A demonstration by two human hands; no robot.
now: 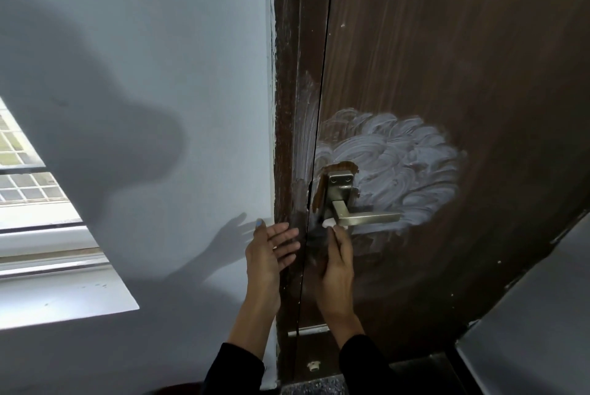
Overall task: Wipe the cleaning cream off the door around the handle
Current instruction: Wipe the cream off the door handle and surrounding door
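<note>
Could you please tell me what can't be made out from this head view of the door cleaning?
- White wipe: mostly hidden behind the right hand and under the handle; its material is unclear.
- Door: top and right side cut off by the frame edges.
- Cream below the handle: too faint to tell how much remains.
- Left hand: whether it touches the frame is unclear.
</note>
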